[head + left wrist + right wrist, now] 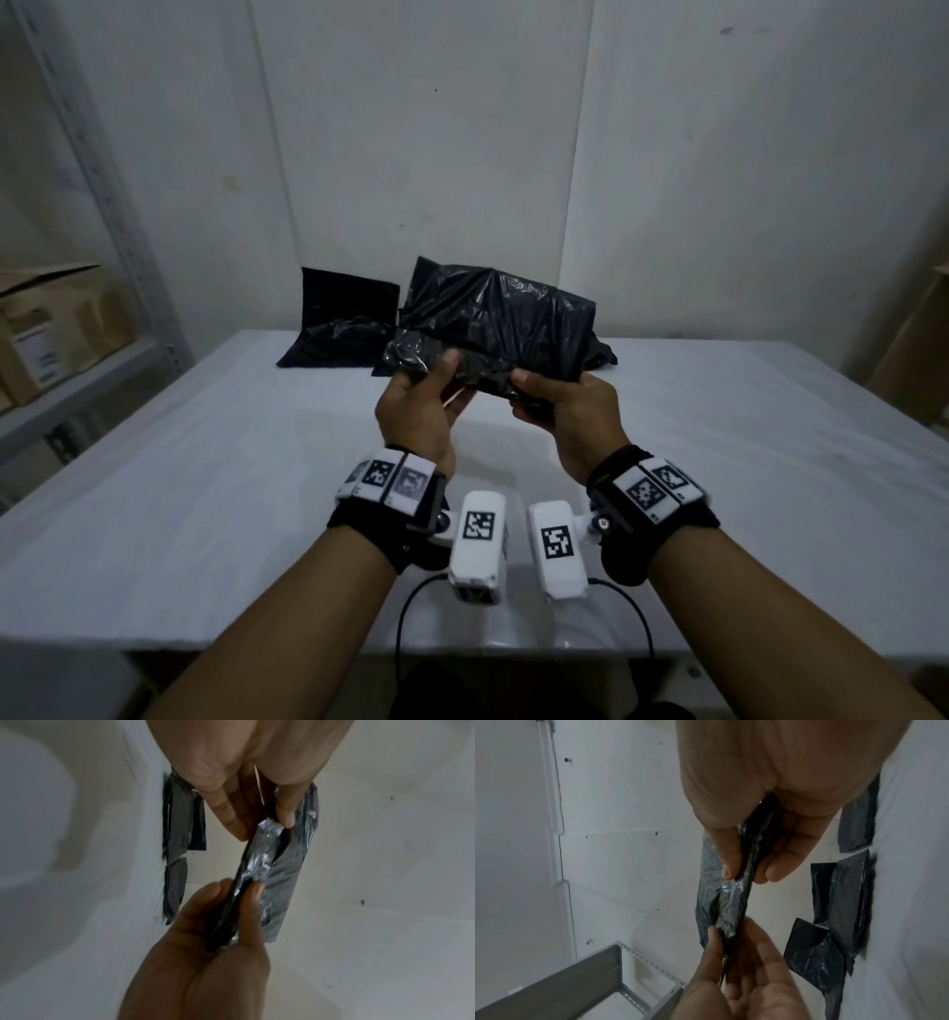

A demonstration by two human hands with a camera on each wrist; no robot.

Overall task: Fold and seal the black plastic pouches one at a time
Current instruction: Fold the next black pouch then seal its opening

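The pouch (500,318) is being held up in the air above the counter (205,462), the left hand (418,411) and right hand (570,416) each pinching its near edge between thumb and fingers (285,815). To seal well, both should be keeping the flap taut and level while pressing along it. The wrist views are showing the folded edge end-on; only the head view is showing other pouches (344,318) lying behind.
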